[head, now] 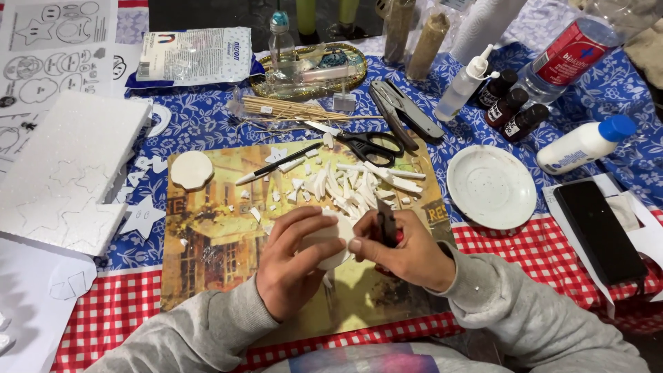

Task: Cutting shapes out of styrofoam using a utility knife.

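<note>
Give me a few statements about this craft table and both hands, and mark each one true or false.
1. The left hand holds a white foam piece. True.
2. The right hand is empty. False: its grip is closed on a small cutter with a dark blade part and red handle.
3. The black scissors lie on the placemat, beyond the foam scraps. True.
4. The white saucer holds foam scraps. False: nothing lies in it.
5. The thick foam sheet lies to the person's right. False: it lies at the left.
</note>
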